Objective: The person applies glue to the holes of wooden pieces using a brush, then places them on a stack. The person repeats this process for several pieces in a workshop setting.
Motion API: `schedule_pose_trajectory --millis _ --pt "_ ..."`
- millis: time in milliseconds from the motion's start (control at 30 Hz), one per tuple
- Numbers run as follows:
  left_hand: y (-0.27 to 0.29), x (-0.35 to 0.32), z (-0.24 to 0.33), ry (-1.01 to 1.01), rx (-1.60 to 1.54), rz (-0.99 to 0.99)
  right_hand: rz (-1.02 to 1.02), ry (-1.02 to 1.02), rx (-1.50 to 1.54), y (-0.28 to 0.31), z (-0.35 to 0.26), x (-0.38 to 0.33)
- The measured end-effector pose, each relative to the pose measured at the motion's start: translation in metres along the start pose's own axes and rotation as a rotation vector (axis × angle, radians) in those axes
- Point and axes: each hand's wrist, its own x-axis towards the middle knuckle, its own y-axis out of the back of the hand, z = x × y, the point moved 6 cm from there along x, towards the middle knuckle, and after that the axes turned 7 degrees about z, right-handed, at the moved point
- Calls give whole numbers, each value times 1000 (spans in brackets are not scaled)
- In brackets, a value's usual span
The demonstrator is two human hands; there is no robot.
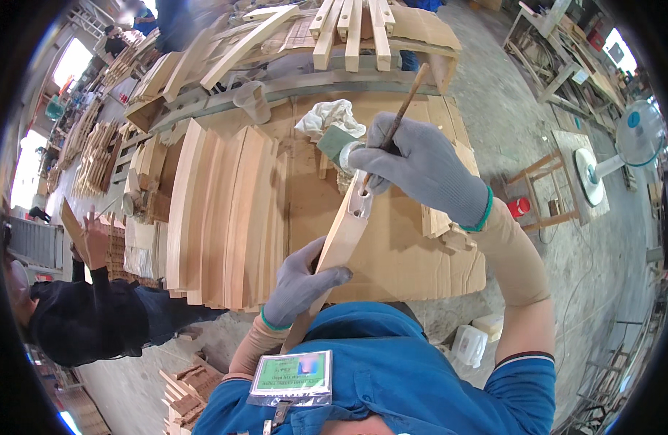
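My left hand [299, 284], in a grey glove, grips a light wooden slat [341, 243] near its lower part and holds it tilted up over the cardboard-covered bench [392, 261]. My right hand [421, 168], also gloved, holds a thin brush stick [400, 116] like a pen. The stick's tip sits in a slot near the slat's upper end [361, 203]. Just beyond the slat's end stand a small green container [335, 143] and a crumpled white rag [332, 116].
A row of curved wooden slats [218, 217] lies side by side on the bench at my left. More timber pieces [348, 32] are stacked at the far end. A person in dark clothes [87, 319] crouches at lower left. A fan [635, 138] stands at right.
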Motion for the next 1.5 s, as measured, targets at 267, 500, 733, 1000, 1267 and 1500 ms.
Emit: schedule_pose_trajectory --millis 267,500,733,1000,1267,1500 --pt "0 9 6 -25 8 3 46 113 -99 11 -2 2" --pt "-3 11 4 -20 -2 -26 41 87 -190 21 -5 1" --pt "3 13 0 -13 -64 -39 85 193 83 38 -6 -27" --pt "7 10 2 23 -197 -94 646 175 732 27 51 -70" --pt "7 3 13 -29 -191 -135 629 264 681 5 63 -72" --pt "6 3 14 -17 -228 -141 597 397 491 8 62 -73"
